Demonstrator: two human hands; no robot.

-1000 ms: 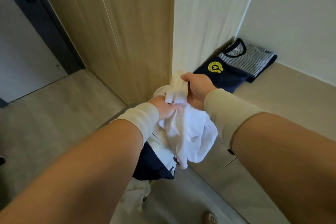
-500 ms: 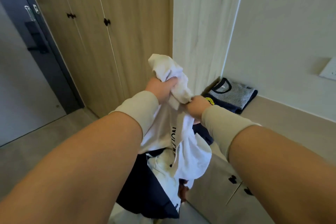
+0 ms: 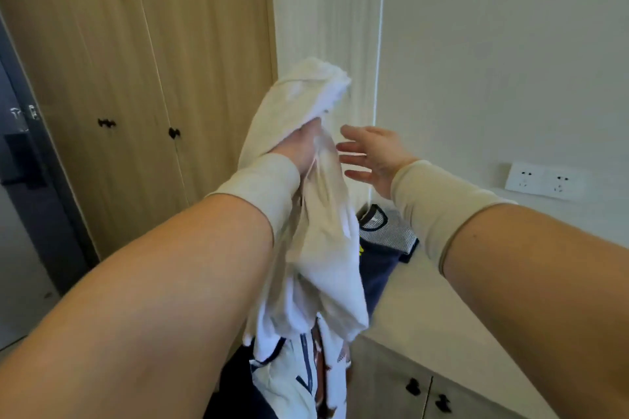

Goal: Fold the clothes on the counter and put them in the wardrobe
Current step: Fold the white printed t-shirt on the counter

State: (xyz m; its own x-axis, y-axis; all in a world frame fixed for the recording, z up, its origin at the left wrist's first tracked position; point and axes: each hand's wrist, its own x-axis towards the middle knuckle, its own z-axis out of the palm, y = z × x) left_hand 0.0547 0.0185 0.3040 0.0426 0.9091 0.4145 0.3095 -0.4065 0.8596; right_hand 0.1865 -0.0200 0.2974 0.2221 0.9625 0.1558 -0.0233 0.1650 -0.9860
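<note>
Our left hand [image 3: 299, 146] grips the white shirt [image 3: 323, 241] up high at 12 o'clock, our right hand [image 3: 371, 156] is spread and holds nothing, so we think the bunched shirt could slip down onto the folded clothes [image 3: 388, 235] at 3 o'clock.

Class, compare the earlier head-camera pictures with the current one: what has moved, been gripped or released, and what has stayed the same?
The right hand let go of the white garment and now hangs open beside it. The left hand lifted the garment higher, still gripping it. The folded clothes stay on the counter; the wardrobe doors remain closed.
</note>
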